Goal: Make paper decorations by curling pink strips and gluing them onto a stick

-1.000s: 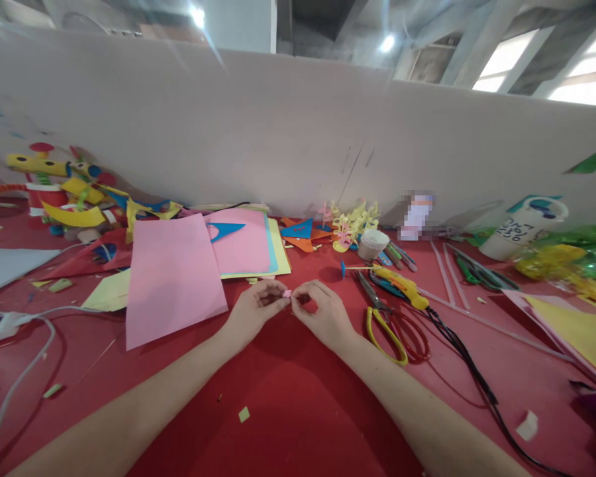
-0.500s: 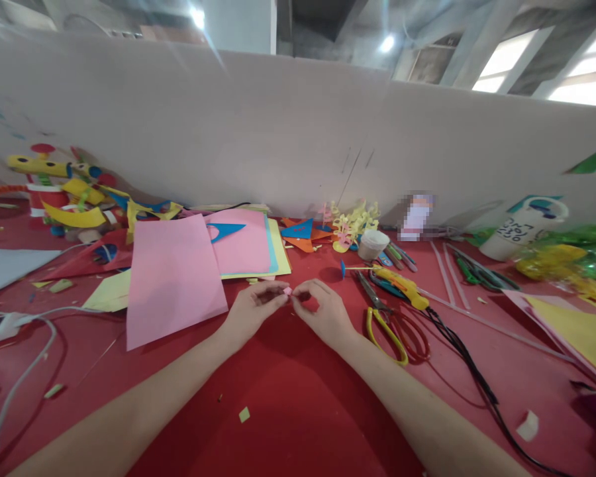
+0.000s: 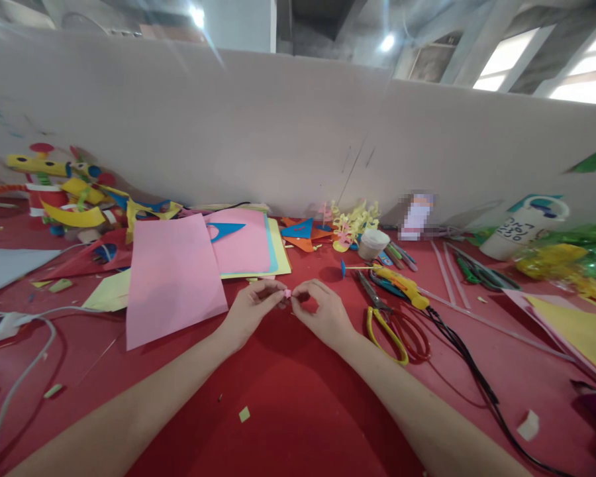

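Observation:
A tiny folded piece of pink paper (image 3: 287, 293) sits between my hands, above the middle of the red table (image 3: 298, 397). My left hand (image 3: 252, 311) pinches it between thumb and forefinger. From the other side, the thumb and forefinger of my right hand (image 3: 325, 313) close on its edge, and part of the piece is hidden by the fingertips. A large pink sheet (image 3: 176, 281) lies just left of my left hand. To the right of my right hand are scissors with a yellow and a red handle (image 3: 388, 334).
A yellow glue gun (image 3: 402, 286) with a black cable lies at the right. Behind my hands stand a small white cup (image 3: 373, 244) and yellow paper figures (image 3: 355, 222). Stacked coloured sheets (image 3: 246, 242) lie at the back. A white cable (image 3: 49, 331) runs along the left.
The small pink piece has turned slightly between my fingertips. My hands and everything else stay almost in place.

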{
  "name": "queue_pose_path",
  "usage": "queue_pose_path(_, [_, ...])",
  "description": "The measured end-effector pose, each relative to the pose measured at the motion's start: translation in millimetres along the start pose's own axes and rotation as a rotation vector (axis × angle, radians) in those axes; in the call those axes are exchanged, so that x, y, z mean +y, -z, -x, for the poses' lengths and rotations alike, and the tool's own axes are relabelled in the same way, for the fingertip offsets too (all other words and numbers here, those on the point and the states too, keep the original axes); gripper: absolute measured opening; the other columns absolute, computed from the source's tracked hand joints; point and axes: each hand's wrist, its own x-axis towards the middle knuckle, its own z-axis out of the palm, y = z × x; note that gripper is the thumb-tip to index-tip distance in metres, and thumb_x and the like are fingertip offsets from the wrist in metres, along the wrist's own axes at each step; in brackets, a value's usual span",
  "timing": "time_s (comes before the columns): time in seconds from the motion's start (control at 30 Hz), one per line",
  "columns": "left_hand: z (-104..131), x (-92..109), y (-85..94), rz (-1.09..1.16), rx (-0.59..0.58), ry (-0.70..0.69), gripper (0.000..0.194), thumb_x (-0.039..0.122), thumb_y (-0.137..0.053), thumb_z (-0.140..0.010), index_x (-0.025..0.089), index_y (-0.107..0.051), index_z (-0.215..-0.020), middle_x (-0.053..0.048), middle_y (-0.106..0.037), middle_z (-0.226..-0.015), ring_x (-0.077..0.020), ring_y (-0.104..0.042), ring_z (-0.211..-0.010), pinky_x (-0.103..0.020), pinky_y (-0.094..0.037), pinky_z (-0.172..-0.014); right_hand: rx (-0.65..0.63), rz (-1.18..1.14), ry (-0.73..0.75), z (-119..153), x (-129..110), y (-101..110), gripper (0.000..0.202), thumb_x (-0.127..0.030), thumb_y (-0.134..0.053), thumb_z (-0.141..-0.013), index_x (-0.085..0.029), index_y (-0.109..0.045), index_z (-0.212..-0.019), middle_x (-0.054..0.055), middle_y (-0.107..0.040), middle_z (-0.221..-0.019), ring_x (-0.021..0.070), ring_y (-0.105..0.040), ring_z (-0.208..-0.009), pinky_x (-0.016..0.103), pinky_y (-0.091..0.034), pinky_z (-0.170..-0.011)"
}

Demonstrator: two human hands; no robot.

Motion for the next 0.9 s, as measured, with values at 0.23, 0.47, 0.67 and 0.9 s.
queue_pose_path(0.23, [-0.1,-0.2,0.0,-0.036,-0.014,-0.022,0.01,0.026,-0.063,-0.074,0.016,-0.063,-0.078,0.001,-0.06,-0.068,-0.0112,-0.056,-0.065,-0.026,-0.047,-0.068,-0.015,0.015,0.038,-0.3,-2.7,0.7,0.011,-0.008,-0.051,-0.073,-0.019,-0.054,-0.075,0.002,-0.059,-0.071,0.0138,-0.056,-0.068,0.025,-0.047,-0.065])
queue_pose_path(0.47, [0.5,-2.8,0.6,-0.014,-0.033,-0.011,0.011,0.027,-0.063,-0.075,0.017,-0.063,-0.08,0.001,-0.06,-0.07,-0.0109,-0.056,-0.067,-0.024,-0.046,-0.069,-0.009,0.016,0.029,-0.6,-3.5,2.5,0.012,-0.007,-0.052,-0.072,-0.019,-0.054,-0.074,0.001,-0.058,-0.07,0.0135,-0.055,-0.067,0.024,-0.047,-0.064])
queue_pose_path(0.67, [0.9,-0.6,-1.0,0.128,-0.039,0.042,0.013,0.028,-0.064,-0.074,0.017,-0.065,-0.08,0.0,-0.061,-0.076,-0.0109,-0.056,-0.069,-0.027,-0.046,-0.074,-0.001,-0.023,-0.016,-0.9,-2.9,3.1,0.011,-0.008,-0.052,-0.072,-0.019,-0.054,-0.074,0.001,-0.057,-0.071,0.0132,-0.054,-0.066,0.024,-0.047,-0.064])
queue_pose_path(0.9, [1.3,-1.3,0.1,0.094,-0.063,0.035,0.012,0.025,-0.065,-0.073,0.017,-0.063,-0.083,0.0,-0.06,-0.072,-0.0112,-0.056,-0.068,-0.026,-0.046,-0.072,-0.008,-0.006,0.0,-0.8,-2.5,2.3,0.011,-0.009,-0.052,-0.072,-0.019,-0.054,-0.074,0.001,-0.058,-0.07,0.0131,-0.054,-0.066,0.024,-0.047,-0.064])
